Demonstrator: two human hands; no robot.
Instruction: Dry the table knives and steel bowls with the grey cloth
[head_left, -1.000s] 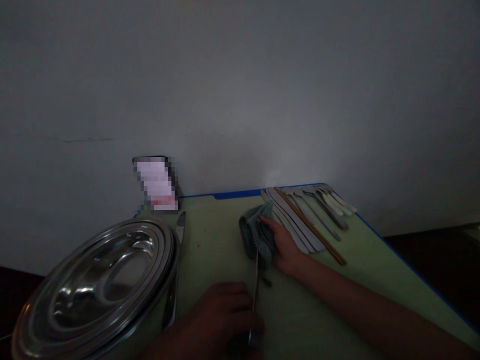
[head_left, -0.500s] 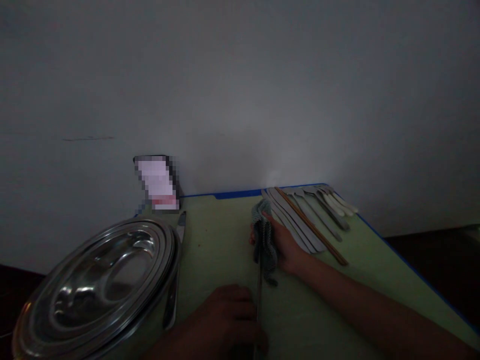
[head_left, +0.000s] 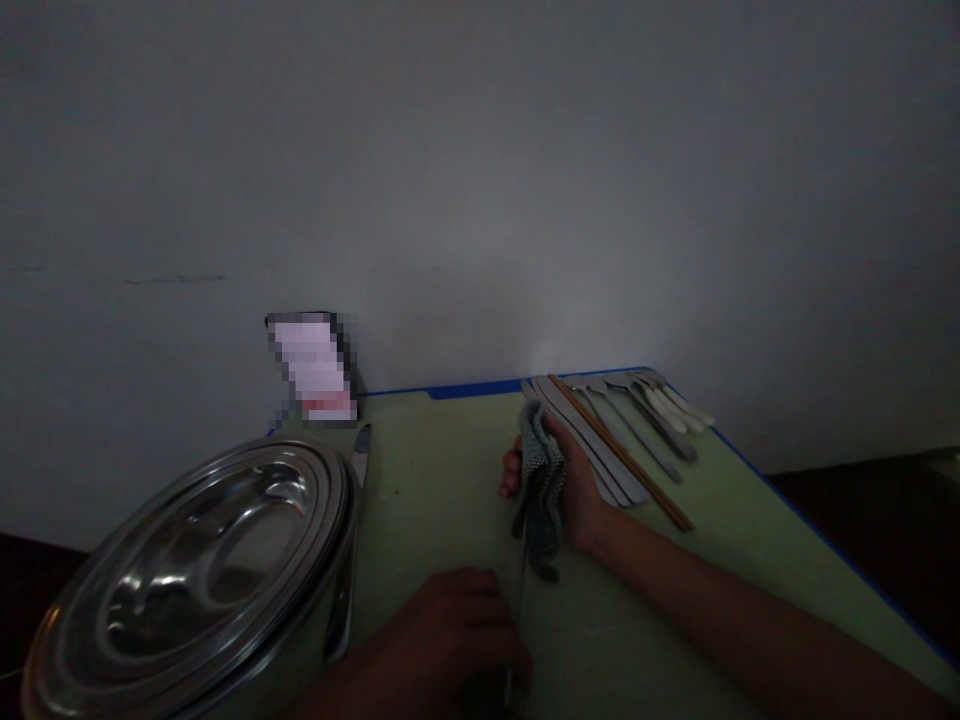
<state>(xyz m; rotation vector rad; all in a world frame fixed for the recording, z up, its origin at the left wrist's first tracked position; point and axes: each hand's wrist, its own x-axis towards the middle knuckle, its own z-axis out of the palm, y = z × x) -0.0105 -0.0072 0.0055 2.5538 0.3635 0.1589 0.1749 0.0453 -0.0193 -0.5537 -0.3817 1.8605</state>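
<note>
My left hand (head_left: 457, 630) is closed round the handle end of a thin metal utensil (head_left: 523, 585), low in the middle of the view. The utensil's shaft runs away from me into a grey-green knitted cloth (head_left: 541, 480). My right hand (head_left: 571, 480) is wrapped round that cloth and pinches it about the far part of the utensil, thumb showing on the left side. The utensil's tip is hidden inside the cloth. Both hands are over a light green mat (head_left: 442, 470).
A row of knives, spoons and a brown chopstick (head_left: 622, 440) lies at the mat's far right. A stack of steel plates (head_left: 195, 560) stands at the left, a knife (head_left: 351, 540) alongside it. A small blurred card (head_left: 313, 368) leans on the grey wall.
My right hand has turned upright and closed the cloth round the utensil, shifting a little right and away. The left hand keeps its hold.
</note>
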